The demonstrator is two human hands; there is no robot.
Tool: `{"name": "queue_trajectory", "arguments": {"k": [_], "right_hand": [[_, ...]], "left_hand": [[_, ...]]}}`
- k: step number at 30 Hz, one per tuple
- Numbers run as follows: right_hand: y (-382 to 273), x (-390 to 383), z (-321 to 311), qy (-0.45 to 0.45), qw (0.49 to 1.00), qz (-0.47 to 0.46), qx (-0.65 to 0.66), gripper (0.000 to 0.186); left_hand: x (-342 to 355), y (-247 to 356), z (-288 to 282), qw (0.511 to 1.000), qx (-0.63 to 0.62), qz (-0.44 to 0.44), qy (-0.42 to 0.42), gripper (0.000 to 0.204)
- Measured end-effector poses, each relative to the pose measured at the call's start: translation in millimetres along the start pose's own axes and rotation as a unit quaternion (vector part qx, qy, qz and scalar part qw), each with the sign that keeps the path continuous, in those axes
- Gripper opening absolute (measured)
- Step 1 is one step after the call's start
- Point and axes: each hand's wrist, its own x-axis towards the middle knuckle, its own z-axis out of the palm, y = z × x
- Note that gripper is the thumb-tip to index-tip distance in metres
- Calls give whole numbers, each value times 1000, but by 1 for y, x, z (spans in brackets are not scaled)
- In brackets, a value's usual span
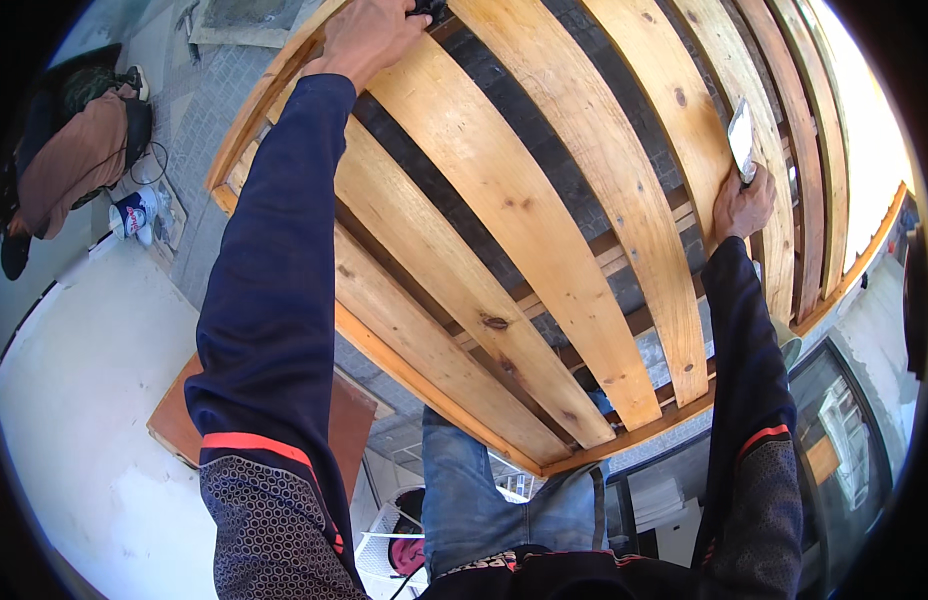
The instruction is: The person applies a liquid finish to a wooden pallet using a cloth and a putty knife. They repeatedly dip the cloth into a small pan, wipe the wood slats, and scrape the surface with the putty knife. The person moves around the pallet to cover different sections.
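A slatted wooden frame (524, 195) fills the middle of the view, its pale boards knotty and set apart with dark gaps between them. At the top edge, my left hand (369, 40) is closed on a small black crumpled thing (429, 10), partly cut off by the picture's edge, over the slats near the frame's left rail. My right hand (744, 205) rests against the slats on the right. It grips a putty knife (741, 140), whose broad metal blade points up and away from me. The knife's handle is mostly hidden in my fingers.
A white wall (94, 400) stands at the left, beside a reddish-brown board (174, 410). Farther back are a white-and-blue bucket (132, 217) and a heap of brown and dark cloth (74, 165). A dark-framed window (844, 410) lies at the lower right.
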Motion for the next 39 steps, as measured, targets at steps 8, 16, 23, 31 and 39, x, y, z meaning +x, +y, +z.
{"name": "queue_trajectory", "arguments": {"k": [8,16,23,31,39], "right_hand": [[3,-2,1,-12,1000,5,-5,24],[0,-1,-2,-14,1000,14,-7,26],[-1,0,-3,-21,999,24,6,25],[0,-1,-3,-9,1000,21,10,26],[-7,3,-10,-32,998,47,22,25]], "left_hand": [[-7,1,-25,990,81,-106,56,45],[10,2,-10,972,173,97,124,35],[44,20,-11,926,368,67,-38,24],[42,46,-24,936,328,4,-128,28],[26,35,-34,967,212,23,-142,34]]}}
